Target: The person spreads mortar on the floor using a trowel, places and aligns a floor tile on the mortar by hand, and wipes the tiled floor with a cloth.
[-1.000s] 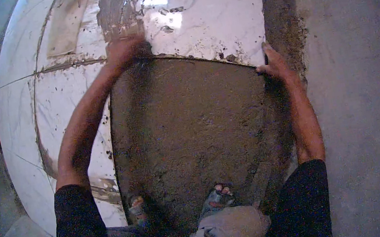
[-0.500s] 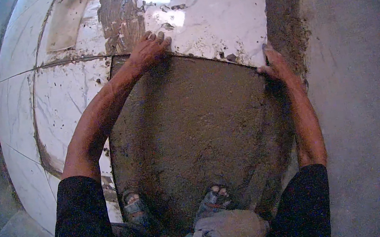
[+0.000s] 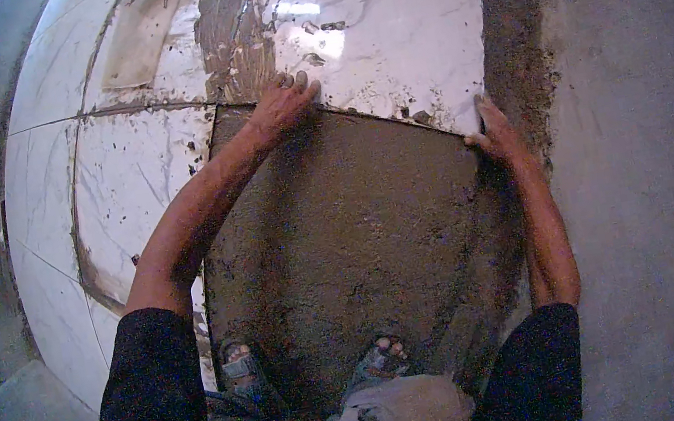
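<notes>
Left hand (image 3: 284, 107) lies farther right than before, curled on marble-look tile (image 3: 406, 38), grip unclear, right hand (image 3: 500, 132) holding near right corner.

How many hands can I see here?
2: the left hand is at the near left corner of the glossy white tile, the right hand at its near right corner. Some fingers are partly hidden.

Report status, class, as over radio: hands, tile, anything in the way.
Left hand at near left corner of white tile. Right hand at near right corner. Brown mortar bed exposed before it. Dark crumbs on top, possibly in the way.
</notes>
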The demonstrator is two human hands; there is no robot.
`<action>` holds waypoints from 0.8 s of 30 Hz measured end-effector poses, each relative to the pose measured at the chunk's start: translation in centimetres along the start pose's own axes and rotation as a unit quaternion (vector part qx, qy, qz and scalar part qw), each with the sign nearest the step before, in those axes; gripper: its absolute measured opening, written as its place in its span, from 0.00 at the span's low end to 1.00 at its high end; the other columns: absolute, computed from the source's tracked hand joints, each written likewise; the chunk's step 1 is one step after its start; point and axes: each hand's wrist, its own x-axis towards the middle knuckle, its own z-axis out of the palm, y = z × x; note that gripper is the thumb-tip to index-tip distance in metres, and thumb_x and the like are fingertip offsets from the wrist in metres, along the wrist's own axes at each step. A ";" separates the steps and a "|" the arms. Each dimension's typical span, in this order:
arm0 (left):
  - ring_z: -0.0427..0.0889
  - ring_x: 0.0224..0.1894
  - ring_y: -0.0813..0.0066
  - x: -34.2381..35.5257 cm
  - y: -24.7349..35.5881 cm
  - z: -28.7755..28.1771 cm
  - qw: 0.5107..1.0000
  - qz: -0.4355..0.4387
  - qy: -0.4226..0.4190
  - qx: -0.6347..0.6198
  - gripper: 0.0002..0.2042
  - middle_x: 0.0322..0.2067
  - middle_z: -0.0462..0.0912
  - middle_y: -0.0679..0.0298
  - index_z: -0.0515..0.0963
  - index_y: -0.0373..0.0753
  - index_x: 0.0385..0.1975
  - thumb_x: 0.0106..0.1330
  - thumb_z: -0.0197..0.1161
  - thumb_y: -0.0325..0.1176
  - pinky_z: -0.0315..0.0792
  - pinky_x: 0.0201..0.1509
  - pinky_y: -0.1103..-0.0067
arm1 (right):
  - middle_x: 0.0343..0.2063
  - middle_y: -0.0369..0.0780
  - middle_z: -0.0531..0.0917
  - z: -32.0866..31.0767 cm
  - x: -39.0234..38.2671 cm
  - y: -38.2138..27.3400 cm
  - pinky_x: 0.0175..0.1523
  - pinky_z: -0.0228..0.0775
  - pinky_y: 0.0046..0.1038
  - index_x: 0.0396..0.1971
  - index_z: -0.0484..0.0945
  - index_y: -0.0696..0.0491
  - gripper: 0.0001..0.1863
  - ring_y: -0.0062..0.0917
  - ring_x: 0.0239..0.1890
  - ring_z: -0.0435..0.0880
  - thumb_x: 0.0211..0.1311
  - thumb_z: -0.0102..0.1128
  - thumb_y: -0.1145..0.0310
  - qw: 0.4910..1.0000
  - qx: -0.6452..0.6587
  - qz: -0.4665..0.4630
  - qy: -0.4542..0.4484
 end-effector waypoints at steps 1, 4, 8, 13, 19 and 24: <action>0.70 0.45 0.53 0.1 0.6 0.1 1.000 0.005 0.000 -0.004 0.18 0.47 0.66 0.49 0.61 0.39 0.49 0.57 0.43 0.30 0.56 0.55 0.66 | 0.56 0.50 0.55 -0.1 -0.3 0.1 0.62 0.43 0.30 0.55 0.52 0.60 0.42 0.39 0.59 0.52 0.41 0.64 0.62 1.000 -0.001 0.006 -0.002; 0.69 0.46 0.53 0.3 1.1 -0.2 0.997 0.006 0.062 0.050 0.18 0.48 0.64 0.48 0.61 0.40 0.49 0.56 0.46 0.32 0.56 0.55 0.66 | 0.55 0.51 0.56 -0.1 0.3 0.6 0.62 0.44 0.31 0.54 0.53 0.61 0.42 0.40 0.59 0.53 0.41 0.64 0.60 1.000 0.017 -0.023 0.012; 0.68 0.48 0.57 -0.1 0.2 0.7 0.998 -0.056 -0.025 -0.035 0.20 0.47 0.67 0.51 0.61 0.42 0.50 0.56 0.48 0.35 0.55 0.56 0.63 | 0.54 0.52 0.57 0.7 0.7 0.2 0.61 0.47 0.32 0.53 0.54 0.62 0.43 0.41 0.57 0.56 0.39 0.65 0.58 1.000 0.014 -0.019 0.009; 0.68 0.48 0.59 1.2 1.5 -0.6 0.997 -0.060 0.008 -0.044 0.20 0.43 0.72 0.55 0.64 0.44 0.48 0.54 0.52 0.35 0.57 0.53 0.63 | 0.55 0.52 0.56 0.1 0.5 1.0 0.61 0.47 0.32 0.55 0.49 0.62 0.48 0.42 0.57 0.55 0.36 0.66 0.60 1.000 -0.001 -0.008 0.002; 0.72 0.44 0.56 1.1 2.0 -1.6 0.993 -0.098 -0.006 -0.065 0.17 0.43 0.70 0.50 0.65 0.40 0.43 0.57 0.49 0.41 0.59 0.52 0.64 | 0.56 0.54 0.53 -0.8 0.6 -1.0 0.61 0.45 0.33 0.57 0.46 0.61 0.49 0.43 0.59 0.52 0.35 0.67 0.62 0.999 0.049 -0.012 0.004; 0.71 0.44 0.56 1.4 3.3 -3.5 0.983 -0.140 -0.017 -0.116 0.18 0.43 0.71 0.52 0.64 0.40 0.45 0.59 0.48 0.43 0.60 0.51 0.63 | 0.56 0.55 0.52 -0.3 0.5 -0.1 0.61 0.44 0.33 0.57 0.45 0.59 0.49 0.42 0.59 0.50 0.36 0.66 0.62 1.000 0.028 0.001 -0.002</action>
